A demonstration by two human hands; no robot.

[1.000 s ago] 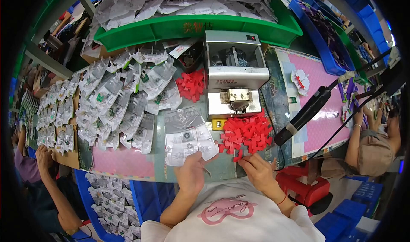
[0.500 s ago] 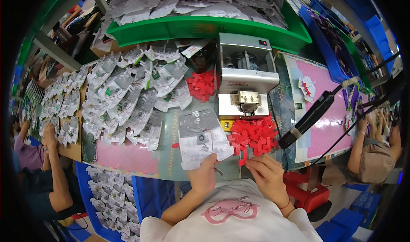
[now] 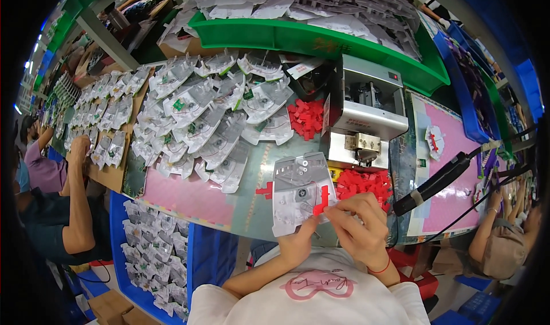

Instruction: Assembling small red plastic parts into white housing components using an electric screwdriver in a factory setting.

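Taking the clear plastic panel (image 3: 298,206) as the dial's centre, the left hand (image 3: 294,247) sits at six o'clock, its thumb over the lower edge; its other fingers are mostly hidden, so I cannot tell how they are spread beneath. The right hand (image 3: 362,226), at four o'clock, has its thumb and forefinger pinched narrow on a small red piece (image 3: 324,201) (a thin red cord circles that wrist). The piece stands over the panel's right side; whether the two touch, I cannot tell. A heap of red pieces (image 3: 366,186) lies at three, just beside the panel, and a few stray red pieces (image 3: 264,190) at nine. The silver machine (image 3: 369,118) stands at one o'clock, a smaller red pile (image 3: 306,118) at twelve, overlapping clear housings (image 3: 195,118) at ten, and a blue bin (image 3: 215,256) at eight.
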